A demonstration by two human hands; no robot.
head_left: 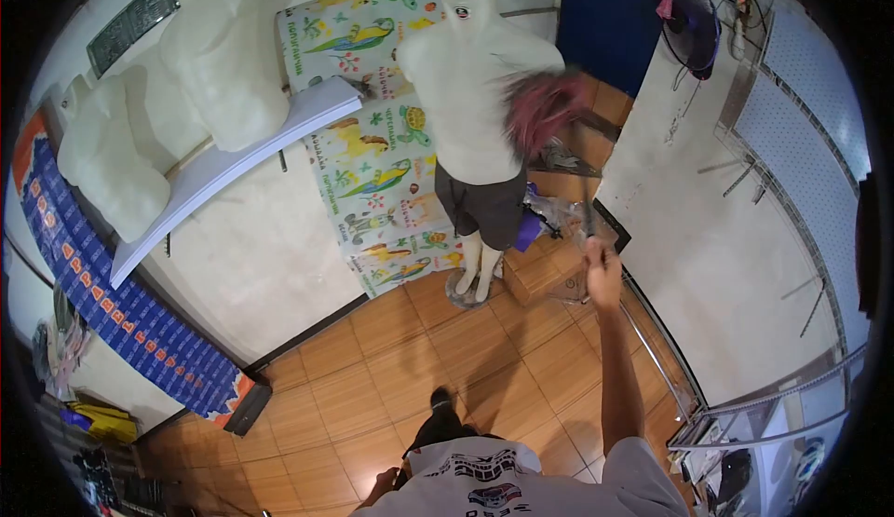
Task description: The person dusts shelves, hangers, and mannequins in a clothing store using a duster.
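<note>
My right hand point(603, 273) is stretched forward, its fingers wrapped round the thin dark handle of a duster point(543, 112). The duster's reddish-pink head is blurred and overlaps the side of a white mannequin point(466, 84); whether it touches is hard to tell. This mannequin stands upright on a round base and wears dark shorts point(480, 208). Low at the bottom of the view, my left hand point(382, 487) hangs by my side next to my dark trousers. Its fingers are mostly hidden.
Two white torso mannequins point(219, 61) stand along a white shelf point(233, 163) on the left. A blue banner point(112, 284) leans below it. Wooden steps point(540, 265) with plastic bags point(559, 214) are right of the mannequin. A fan point(691, 28) hangs at upper right.
</note>
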